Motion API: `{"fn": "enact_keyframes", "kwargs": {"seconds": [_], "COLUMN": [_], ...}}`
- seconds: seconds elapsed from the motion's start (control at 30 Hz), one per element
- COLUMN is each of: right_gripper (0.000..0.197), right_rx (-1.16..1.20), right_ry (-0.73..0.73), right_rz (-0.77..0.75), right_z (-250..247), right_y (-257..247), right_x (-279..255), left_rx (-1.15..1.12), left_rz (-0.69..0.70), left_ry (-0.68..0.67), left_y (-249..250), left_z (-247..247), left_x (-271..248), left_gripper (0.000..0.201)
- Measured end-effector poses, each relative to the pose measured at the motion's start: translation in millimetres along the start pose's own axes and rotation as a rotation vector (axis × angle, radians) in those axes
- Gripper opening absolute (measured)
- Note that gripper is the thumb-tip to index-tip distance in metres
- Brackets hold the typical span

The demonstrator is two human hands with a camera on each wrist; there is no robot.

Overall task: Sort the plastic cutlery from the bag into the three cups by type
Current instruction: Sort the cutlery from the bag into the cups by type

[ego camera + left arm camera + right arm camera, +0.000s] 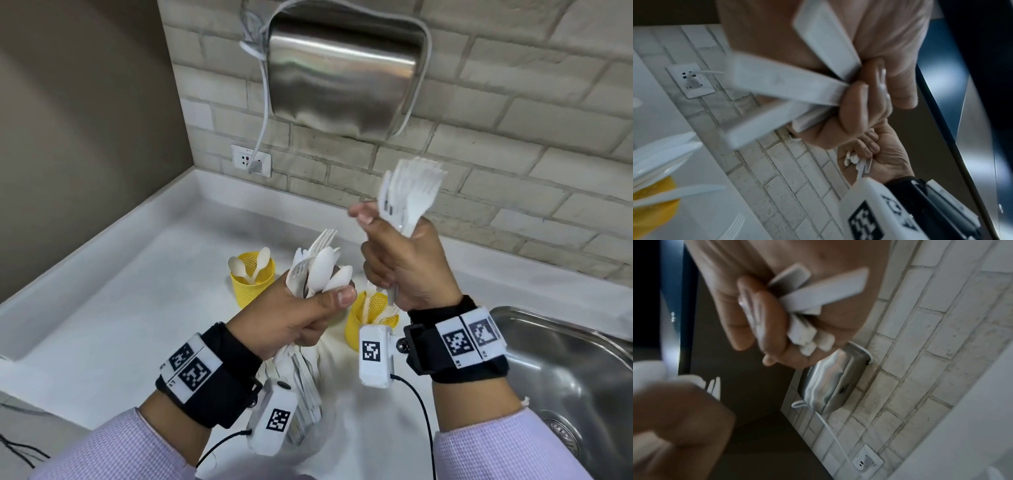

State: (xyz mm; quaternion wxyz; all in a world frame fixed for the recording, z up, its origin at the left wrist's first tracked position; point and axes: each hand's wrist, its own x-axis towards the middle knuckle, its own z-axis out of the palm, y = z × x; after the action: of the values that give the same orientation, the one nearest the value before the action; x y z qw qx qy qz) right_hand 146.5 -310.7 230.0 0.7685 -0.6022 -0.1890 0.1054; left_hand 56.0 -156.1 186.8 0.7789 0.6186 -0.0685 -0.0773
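Observation:
My left hand (301, 318) grips a mixed bunch of white plastic spoons and forks (320, 265), heads up, handles sticking out below the fist (789, 84). Raised higher and to the right, my right hand (400, 260) holds a bundle of white forks (411, 192), tines up; their handle ends (807, 337) show under its curled fingers. Two yellow mesh cups stand on the white counter behind my hands: the far one (251, 284) holds spoons, the nearer one (368, 318) holds forks. A third cup and the bag are not visible.
A steel hand dryer (342, 68) hangs on the brick wall, its white cable running to a socket (251, 159). A steel sink (565, 370) lies at the right. The white counter (137, 291) meets a brown wall at the left.

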Motion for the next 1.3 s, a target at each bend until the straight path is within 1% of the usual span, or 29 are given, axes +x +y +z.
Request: {"fn": "enact_keyframes", "kwargs": {"seconds": [0.03,0.1,0.17,0.27,0.33,0.43,0.53,0.6,0.67,0.77,0.8,0.87,0.93,1.0,1.1,1.17,1.23,1.27,1.3], "right_gripper": [0.022,0.021,0.013,0.016,0.018,0.022,0.024,0.025,0.022,0.020,0.020,0.022,0.023,0.025,0.021,0.020,0.025,0.027,0.027], "right_rx": [-0.037,-0.084,-0.082,-0.067,-0.066,0.001,0.135,0.208,0.177,0.028,0.012,0.039,0.075,0.110,0.295,0.395,0.446,0.462,0.470], "right_ry": [-0.089,-0.228,-0.284,-0.269,-0.232,-0.146,-0.049,-0.023,-0.073,-0.270,-0.311,-0.322,-0.282,-0.176,-0.024,0.068,0.165,0.194,0.206], "right_rz": [0.011,0.055,0.069,-0.011,-0.066,-0.113,-0.125,-0.093,-0.040,0.077,0.099,0.096,0.065,0.055,0.007,-0.047,-0.101,-0.144,-0.199], "right_z": [2,6,10,15,19,24,29,29,26,19,18,18,20,23,26,26,21,18,15], "right_y": [2,5,6,6,6,5,5,5,6,8,8,7,4,2,2,0,-8,-15,-24], "right_x": [0,0,1,3,3,4,6,5,3,-2,-2,-3,-3,-1,5,9,10,9,7], "left_rx": [-0.026,-0.072,-0.094,-0.103,-0.101,-0.085,-0.078,-0.074,-0.074,-0.075,-0.068,-0.053,-0.040,-0.027,0.010,0.025,0.048,0.065,0.091], "left_rz": [-0.011,-0.019,-0.024,-0.040,-0.040,-0.044,-0.043,-0.041,-0.044,-0.036,-0.036,-0.042,-0.044,-0.055,-0.070,-0.082,-0.096,-0.099,-0.092], "left_ry": [-0.029,-0.083,-0.115,-0.116,-0.104,-0.092,-0.103,-0.123,-0.134,-0.130,-0.126,-0.120,-0.121,-0.096,-0.056,-0.032,0.045,0.107,0.184], "left_y": [-1,-1,-1,1,2,1,-2,-3,-2,0,0,0,1,1,1,3,3,3,2], "left_z": [-1,-2,-3,-4,-6,-8,-8,-6,-6,-7,-7,-8,-7,-6,-4,-3,-4,-4,-4], "left_x": [0,-1,-2,-4,-4,-4,-6,-6,-6,-6,-6,-6,-7,-7,-8,-9,-9,-7,-5], "left_gripper": [0.060,0.064,0.067,0.068,0.068,0.063,0.062,0.064,0.071,0.068,0.067,0.061,0.054,0.054,0.040,0.040,0.048,0.049,0.045]}}
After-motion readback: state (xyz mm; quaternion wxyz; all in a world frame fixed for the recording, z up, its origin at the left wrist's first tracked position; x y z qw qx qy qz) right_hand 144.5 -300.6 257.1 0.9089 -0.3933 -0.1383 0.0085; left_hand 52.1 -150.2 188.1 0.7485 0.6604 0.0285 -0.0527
